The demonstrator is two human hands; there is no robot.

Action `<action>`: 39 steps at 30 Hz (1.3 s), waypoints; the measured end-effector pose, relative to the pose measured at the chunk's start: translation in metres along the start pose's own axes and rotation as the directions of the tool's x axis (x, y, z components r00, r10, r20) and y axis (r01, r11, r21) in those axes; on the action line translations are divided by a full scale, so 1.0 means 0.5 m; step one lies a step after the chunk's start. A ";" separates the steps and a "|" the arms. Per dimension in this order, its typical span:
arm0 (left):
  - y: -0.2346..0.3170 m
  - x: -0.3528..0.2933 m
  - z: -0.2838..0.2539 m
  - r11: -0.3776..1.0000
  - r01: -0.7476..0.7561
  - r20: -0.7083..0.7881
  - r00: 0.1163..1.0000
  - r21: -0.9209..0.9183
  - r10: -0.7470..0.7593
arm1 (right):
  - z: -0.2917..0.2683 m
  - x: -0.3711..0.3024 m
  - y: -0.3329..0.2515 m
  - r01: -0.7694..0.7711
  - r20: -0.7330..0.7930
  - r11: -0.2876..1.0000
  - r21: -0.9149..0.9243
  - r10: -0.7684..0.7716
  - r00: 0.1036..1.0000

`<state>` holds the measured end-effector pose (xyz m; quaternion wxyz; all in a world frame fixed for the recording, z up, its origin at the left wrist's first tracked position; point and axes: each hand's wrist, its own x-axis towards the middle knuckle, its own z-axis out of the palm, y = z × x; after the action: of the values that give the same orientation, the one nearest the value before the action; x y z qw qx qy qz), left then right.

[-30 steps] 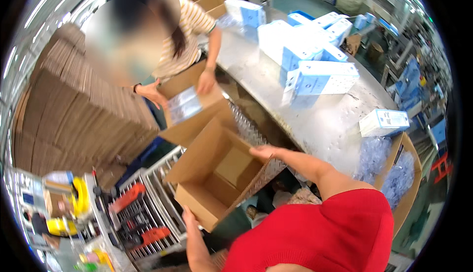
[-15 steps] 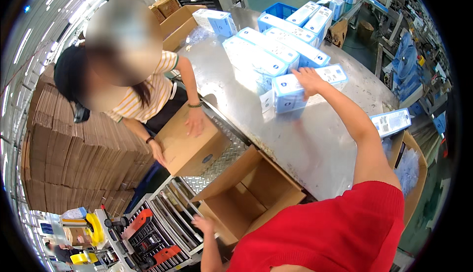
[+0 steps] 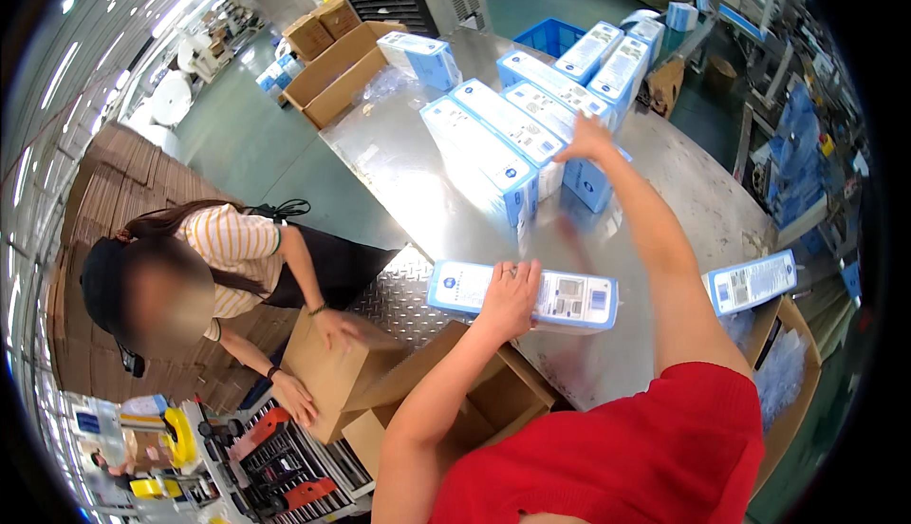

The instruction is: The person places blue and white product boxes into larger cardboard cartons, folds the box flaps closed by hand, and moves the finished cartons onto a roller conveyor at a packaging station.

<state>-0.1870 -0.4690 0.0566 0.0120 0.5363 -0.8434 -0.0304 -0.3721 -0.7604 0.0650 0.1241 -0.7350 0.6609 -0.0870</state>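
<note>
The left hand (image 3: pixel 511 298) is clasping one blue-and-white carton (image 3: pixel 463 287), its printed label (image 3: pixel 571 290) too small to read, over the counter (image 3: pixel 645 334) edge; the right hand (image 3: pixel 586 139), fingers spread, is reaching onto at least six clustered cartons (image 3: pixel 508 121).

This is a factory packing area. A tall stack of flattened cardboard boxes (image 3: pixel 123 177) rises at the left, and rows of blue-and-white cartons (image 3: pixel 489 135) stand on a broad metal-topped table (image 3: pixel 380 168). An open shipping box (image 3: pixel 484 405) sits at the near edge, close to a roller-bed machine with orange-red parts (image 3: pixel 306 493) at the near left. Strip lights (image 3: pixel 195 2) line the high ceiling over a green floor (image 3: pixel 270 163). Equipment (image 3: pixel 797 144) crowds the far right, perhaps production machinery, though the view there is poor.
</note>
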 end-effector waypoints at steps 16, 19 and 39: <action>-0.104 -0.342 -0.210 0.416 0.038 -0.233 0.780 -0.908 -0.580 | 0.012 -0.324 0.267 0.222 0.212 0.955 -0.197 -0.180 0.961; -0.088 -0.489 -0.116 0.353 0.240 0.000 0.827 -0.904 -0.562 | 0.024 -0.323 0.201 0.221 0.033 0.950 -0.220 -0.219 0.975; 0.118 -0.675 0.636 0.628 0.581 0.602 0.769 -0.517 -0.216 | 0.238 -0.869 -0.475 0.871 0.007 0.245 0.426 -0.963 0.268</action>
<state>-0.1138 -0.1265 -0.2529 -0.0123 0.6466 -0.5998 -0.4711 -0.1602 -0.2983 0.0380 0.2606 -0.9516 0.0485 -0.1555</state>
